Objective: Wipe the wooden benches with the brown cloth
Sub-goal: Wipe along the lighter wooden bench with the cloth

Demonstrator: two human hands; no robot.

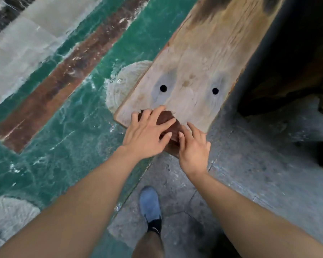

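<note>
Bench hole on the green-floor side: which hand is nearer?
Left. The left hand lies spread on the brown cloth, fingers reaching just short of that hole. The right hand sits farther back at the end of the bench, touching the cloth's near edge.

Bench (203, 67) pale weathered wood, grey patches, dark stain far end — cloth (169, 121) reddish-brown; floor (67, 131) veined green marble, brown strip (50, 90), grey concrete; shoe (150, 203) blue.

Left hand (145, 138), right hand (193, 151), forearms (78, 207) bare; blue shoe (149, 203), black heel collar, small white mark.
</note>
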